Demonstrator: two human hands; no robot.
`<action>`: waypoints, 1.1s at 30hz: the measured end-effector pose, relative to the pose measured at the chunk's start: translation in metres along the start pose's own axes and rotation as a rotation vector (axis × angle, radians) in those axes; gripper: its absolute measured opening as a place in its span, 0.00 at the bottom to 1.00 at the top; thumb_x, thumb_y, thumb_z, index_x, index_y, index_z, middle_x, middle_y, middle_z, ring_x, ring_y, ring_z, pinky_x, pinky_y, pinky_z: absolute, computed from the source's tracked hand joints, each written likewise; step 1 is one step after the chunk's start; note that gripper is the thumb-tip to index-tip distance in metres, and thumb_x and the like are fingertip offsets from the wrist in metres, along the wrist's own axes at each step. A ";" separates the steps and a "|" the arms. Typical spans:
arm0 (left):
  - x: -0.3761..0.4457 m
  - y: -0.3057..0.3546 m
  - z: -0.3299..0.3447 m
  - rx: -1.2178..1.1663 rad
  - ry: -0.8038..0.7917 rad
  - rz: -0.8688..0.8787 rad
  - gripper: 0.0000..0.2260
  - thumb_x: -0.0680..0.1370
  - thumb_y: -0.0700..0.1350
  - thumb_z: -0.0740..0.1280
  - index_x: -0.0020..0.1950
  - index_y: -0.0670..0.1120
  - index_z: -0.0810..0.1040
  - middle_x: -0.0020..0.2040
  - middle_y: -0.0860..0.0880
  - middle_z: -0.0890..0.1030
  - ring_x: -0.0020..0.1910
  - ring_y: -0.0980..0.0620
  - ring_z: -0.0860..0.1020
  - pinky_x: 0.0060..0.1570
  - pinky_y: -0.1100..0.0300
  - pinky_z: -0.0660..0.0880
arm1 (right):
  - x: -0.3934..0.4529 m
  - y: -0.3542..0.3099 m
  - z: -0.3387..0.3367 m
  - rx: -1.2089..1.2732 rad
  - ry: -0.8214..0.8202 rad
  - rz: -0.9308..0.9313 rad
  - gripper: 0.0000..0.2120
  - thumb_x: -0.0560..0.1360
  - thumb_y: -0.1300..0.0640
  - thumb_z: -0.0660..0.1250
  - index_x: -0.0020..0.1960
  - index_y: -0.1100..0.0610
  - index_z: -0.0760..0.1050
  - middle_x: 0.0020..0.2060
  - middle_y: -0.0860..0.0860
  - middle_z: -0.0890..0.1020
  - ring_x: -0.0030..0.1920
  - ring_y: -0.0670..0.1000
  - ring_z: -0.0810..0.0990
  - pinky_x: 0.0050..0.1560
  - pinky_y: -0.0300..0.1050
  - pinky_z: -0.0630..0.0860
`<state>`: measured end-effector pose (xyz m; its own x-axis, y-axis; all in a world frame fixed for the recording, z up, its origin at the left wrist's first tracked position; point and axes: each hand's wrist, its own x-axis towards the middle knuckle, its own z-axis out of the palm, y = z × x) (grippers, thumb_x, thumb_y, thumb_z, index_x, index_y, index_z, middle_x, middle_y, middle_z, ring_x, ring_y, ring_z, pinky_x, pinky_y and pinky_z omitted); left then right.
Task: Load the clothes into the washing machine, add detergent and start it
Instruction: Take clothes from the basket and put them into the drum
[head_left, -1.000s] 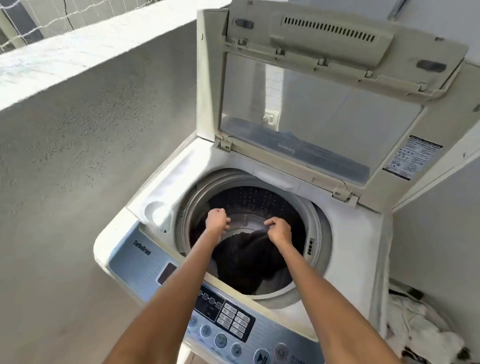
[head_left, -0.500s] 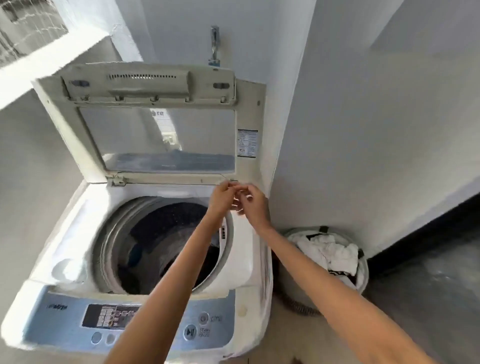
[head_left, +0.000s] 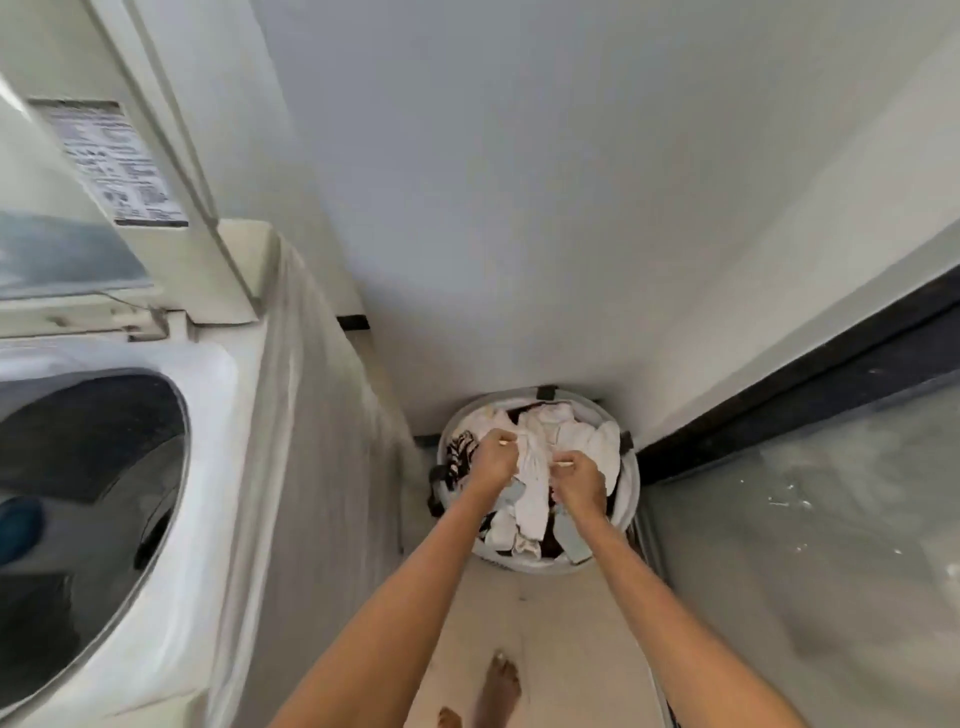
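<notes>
Fingers of both hands are curling into a white garment (head_left: 532, 483) atop the laundry basket (head_left: 631, 499): left hand (head_left: 491, 457) and right hand (head_left: 576, 480) gripping opposite sides, equally near. Its long axis is running toward the person. Cloth is looking soft, crumpled. Washing machine (head_left: 223, 395) tub is lying well left of the fingers.

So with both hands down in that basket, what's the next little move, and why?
Probably lifting the white garment up and across to the washing machine. The left hand and right hand each have a grip on it in the laundry basket, and the machine's lid stands open to their left.
</notes>
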<state>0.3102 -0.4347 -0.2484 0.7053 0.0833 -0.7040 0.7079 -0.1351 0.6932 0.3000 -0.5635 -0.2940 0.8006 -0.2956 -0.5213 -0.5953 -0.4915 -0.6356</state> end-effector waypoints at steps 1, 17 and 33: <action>0.022 -0.015 0.005 0.007 0.016 -0.027 0.12 0.77 0.36 0.56 0.59 0.42 0.72 0.47 0.43 0.76 0.42 0.47 0.75 0.38 0.58 0.72 | 0.022 0.016 0.008 -0.068 -0.010 0.009 0.09 0.76 0.58 0.65 0.56 0.57 0.78 0.52 0.56 0.83 0.51 0.58 0.81 0.49 0.45 0.76; 0.083 -0.049 -0.020 0.057 0.131 0.017 0.08 0.78 0.36 0.59 0.53 0.43 0.74 0.45 0.45 0.77 0.37 0.51 0.74 0.35 0.61 0.71 | 0.105 -0.004 0.045 -0.008 -0.059 -0.138 0.08 0.79 0.60 0.55 0.51 0.59 0.72 0.46 0.55 0.77 0.51 0.56 0.75 0.46 0.46 0.69; -0.146 0.145 -0.079 -0.047 0.002 0.628 0.15 0.77 0.43 0.67 0.60 0.45 0.66 0.49 0.48 0.76 0.49 0.51 0.76 0.45 0.66 0.72 | -0.163 -0.309 -0.166 0.521 0.070 -0.546 0.14 0.75 0.68 0.54 0.33 0.56 0.66 0.28 0.50 0.69 0.26 0.45 0.68 0.26 0.35 0.64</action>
<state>0.3129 -0.3884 -0.0326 0.9871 0.0044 -0.1598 0.1593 -0.1151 0.9805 0.3649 -0.4992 0.0818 0.9830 -0.1812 -0.0291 -0.0546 -0.1372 -0.9890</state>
